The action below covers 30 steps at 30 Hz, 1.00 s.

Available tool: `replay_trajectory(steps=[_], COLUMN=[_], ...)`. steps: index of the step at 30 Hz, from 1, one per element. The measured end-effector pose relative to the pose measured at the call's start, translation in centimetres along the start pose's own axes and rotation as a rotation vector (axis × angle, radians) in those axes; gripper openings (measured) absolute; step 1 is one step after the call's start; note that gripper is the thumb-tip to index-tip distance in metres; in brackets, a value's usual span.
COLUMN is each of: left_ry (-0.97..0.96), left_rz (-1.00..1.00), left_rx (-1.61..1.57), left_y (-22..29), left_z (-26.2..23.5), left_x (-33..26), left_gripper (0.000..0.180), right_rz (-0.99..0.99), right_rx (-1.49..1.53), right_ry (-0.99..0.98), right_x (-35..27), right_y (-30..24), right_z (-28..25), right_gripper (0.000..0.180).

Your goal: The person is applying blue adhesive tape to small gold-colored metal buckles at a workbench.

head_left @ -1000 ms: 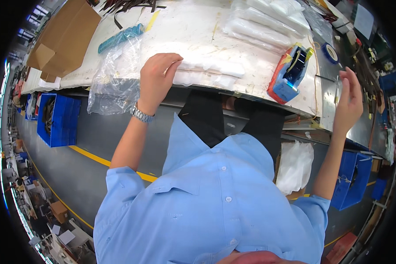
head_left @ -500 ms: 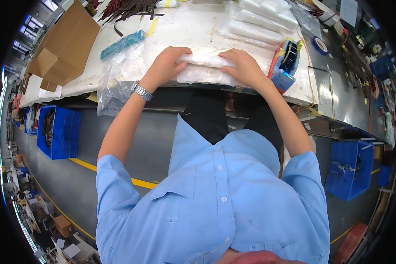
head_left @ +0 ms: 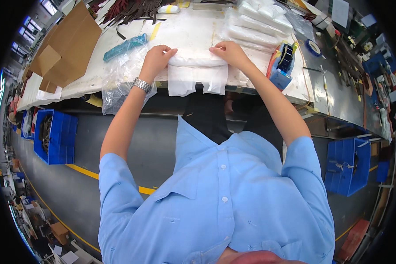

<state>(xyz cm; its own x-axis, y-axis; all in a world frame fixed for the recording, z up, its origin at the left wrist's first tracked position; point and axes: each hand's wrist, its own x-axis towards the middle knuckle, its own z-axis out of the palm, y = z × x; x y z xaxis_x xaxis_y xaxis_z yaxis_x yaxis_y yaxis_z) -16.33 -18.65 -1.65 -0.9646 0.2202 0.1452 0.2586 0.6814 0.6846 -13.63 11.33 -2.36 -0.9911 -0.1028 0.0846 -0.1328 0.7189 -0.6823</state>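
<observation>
A white bundle [head_left: 198, 61] of thin, soft plastic lies between and slightly nearer the body than the person's two hands, its lower flaps hanging over the table edge. The left hand [head_left: 157, 60] pinches its far left corner, thumb against fingertips; the right hand [head_left: 233, 55] pinches the far right corner likewise. Left of the left hand lies a teal roll [head_left: 125, 47]; right of the right hand stands a tape dispenser [head_left: 280, 72].
</observation>
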Motion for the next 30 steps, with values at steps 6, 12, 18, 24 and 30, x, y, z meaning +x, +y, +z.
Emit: replay_trajectory(steps=[6, 12, 18, 24, 30], left_ry=[0.156, 0.003, -0.005, -0.007, 0.135], left_rz=[0.479, 0.402, 0.18, -0.072, 0.199], left_rx=[0.269, 0.127, 0.049, 0.134, 0.05], left_y=[0.7, -0.5, -0.4, 0.7, -1.7], left_z=[0.4, 0.4, 0.2, 0.6, 1.8], left_x=[-2.8, -2.2, 0.5, 3.2, 2.4], left_gripper=[0.029, 0.03, 0.031, 0.039, 0.04], right_rz=[-0.062, -0.19, 0.051, 0.338, 0.287], right_rx=[0.121, 0.256, 0.339, 0.434, 0.459], right_ry=[-0.066, -0.156, 0.014, -0.158, 0.029], right_x=[-1.3, -2.6, -1.6, 0.9, 0.8], right_y=[1.9, 2.1, 1.5, 2.4, 2.1], right_z=[-0.6, -1.1, -0.4, -0.7, -0.1], right_gripper=[0.07, 0.055, 0.051, 0.061, 0.051])
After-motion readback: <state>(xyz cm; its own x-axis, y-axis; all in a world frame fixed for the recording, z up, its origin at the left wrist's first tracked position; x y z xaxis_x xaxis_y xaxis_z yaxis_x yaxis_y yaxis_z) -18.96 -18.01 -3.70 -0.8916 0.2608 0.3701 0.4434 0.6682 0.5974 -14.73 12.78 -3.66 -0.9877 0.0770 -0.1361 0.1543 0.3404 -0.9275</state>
